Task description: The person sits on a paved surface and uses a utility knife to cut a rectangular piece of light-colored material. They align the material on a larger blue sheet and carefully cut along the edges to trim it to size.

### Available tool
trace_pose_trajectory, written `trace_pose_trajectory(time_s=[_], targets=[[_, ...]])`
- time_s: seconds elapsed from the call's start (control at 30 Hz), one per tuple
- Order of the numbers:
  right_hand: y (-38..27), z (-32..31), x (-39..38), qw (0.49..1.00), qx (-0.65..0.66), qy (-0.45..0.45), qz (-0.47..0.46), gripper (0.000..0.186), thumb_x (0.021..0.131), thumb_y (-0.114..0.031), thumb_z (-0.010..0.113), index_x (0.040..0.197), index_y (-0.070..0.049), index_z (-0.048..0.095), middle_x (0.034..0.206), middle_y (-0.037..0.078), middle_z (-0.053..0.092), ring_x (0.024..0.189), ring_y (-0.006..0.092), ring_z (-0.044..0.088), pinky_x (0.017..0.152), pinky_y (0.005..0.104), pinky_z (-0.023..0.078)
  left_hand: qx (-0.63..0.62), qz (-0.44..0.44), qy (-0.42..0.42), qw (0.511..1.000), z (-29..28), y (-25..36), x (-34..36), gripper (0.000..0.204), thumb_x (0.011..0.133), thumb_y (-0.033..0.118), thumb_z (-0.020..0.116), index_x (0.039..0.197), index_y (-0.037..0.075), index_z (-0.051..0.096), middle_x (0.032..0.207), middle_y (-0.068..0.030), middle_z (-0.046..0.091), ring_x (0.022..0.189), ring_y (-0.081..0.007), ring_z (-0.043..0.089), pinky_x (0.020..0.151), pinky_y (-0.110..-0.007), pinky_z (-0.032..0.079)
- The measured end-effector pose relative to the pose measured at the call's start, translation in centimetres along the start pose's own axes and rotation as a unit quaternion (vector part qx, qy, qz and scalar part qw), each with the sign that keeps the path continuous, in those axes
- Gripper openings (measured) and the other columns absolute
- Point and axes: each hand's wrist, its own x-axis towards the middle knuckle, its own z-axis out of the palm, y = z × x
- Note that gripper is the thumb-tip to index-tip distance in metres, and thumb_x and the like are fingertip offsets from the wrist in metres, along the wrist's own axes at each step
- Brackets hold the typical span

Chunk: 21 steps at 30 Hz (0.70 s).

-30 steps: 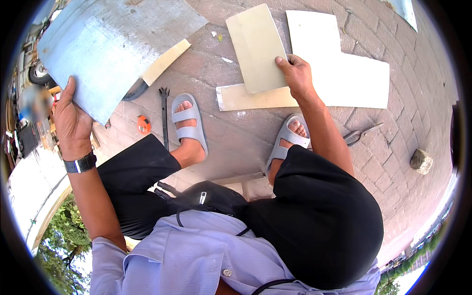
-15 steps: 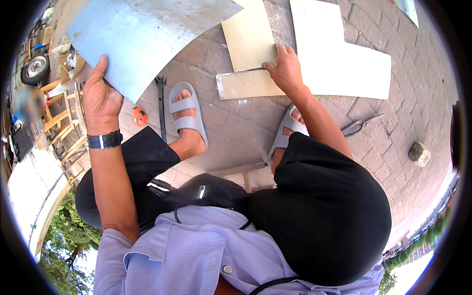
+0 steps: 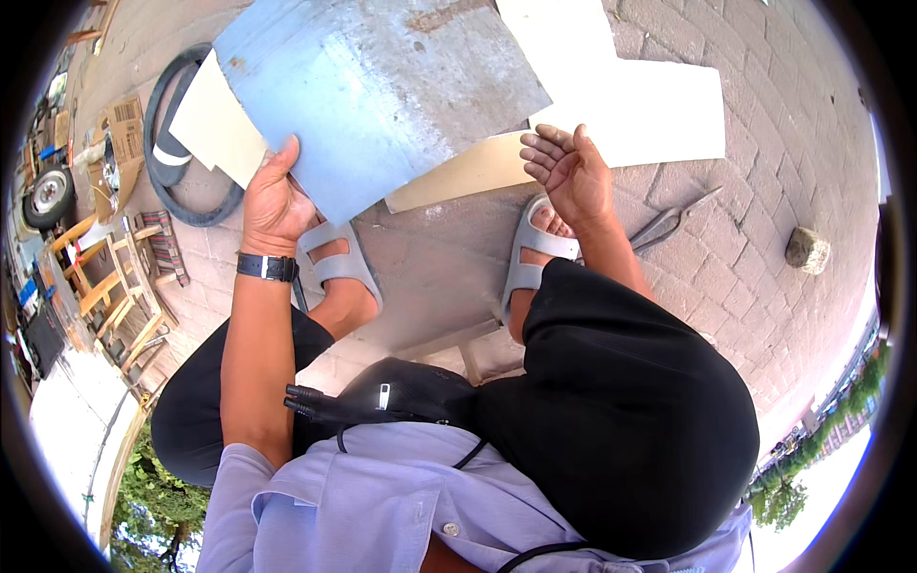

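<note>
My left hand grips the lower left corner of a large bluish-grey, rust-spotted metal sheet, thumb on top. My right hand is open beside the sheet's right corner, palm turned up and fingers apart, with nothing in it. Beneath and around the metal lie pale boards: a white piece at the right, a cream strip below and another cream piece at the left. Metal shears rest on the paving to the right of my right foot.
A black rubber ring, torn cardboard, a wheel and wooden chairs are at the left. A stone block sits on the brick paving at the right. My sandalled feet are below the boards.
My left hand has moved right with the metal sheet, which now covers more of the boards. My right hand has let go of the cream board and turned palm up.
</note>
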Motion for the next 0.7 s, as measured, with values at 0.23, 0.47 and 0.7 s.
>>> trace_pose_trajectory(time_s=[0.23, 0.47, 0.7], targets=[[-0.1, -6.5, -3.1, 0.996, 0.031, 0.057, -0.056, 0.030, 0.102, -0.024, 0.067, 0.114, 0.002, 0.058, 0.110, 0.016, 0.068, 0.100, 0.0263, 0.072, 0.086, 0.0356, 0.061, 0.022, -0.111, -0.115, 0.987, 1.3, -10.2, 7.0, 0.037, 0.106, 0.012, 0.058, 0.140, 0.000, 0.053, 0.135, -0.0099, 0.064, 0.125, -0.0231, 0.061, 0.113, -0.042, 0.046], [-0.3, -7.5, -1.9, 0.967, -0.149, 0.205, -0.011, 0.015, 0.099, -0.010, 0.069, 0.102, 0.003, 0.061, 0.095, 0.009, 0.068, 0.082, 0.0173, 0.071, 0.066, 0.0274, 0.059, 0.163, -0.098, 0.020, 0.982, 1.4, -14.2, 9.0, 0.030, 0.102, 0.015, 0.064, 0.127, -0.002, 0.060, 0.119, -0.0109, 0.068, 0.109, -0.0209, 0.066, 0.099, -0.036, 0.054], [-1.5, -6.6, -1.3, 0.930, -0.268, 0.251, 0.019, 0.023, 0.095, -0.015, 0.073, 0.098, 0.007, 0.065, 0.083, 0.011, 0.072, 0.068, 0.0145, 0.068, 0.057, 0.0262, 0.055, 0.657, -0.072, 0.110, 0.742, 5.2, -10.5, 8.1, 0.058, 0.091, 0.030, 0.077, 0.133, -0.005, 0.058, 0.125, -0.0156, 0.068, 0.121, -0.0306, 0.062, 0.103, -0.045, 0.050]])
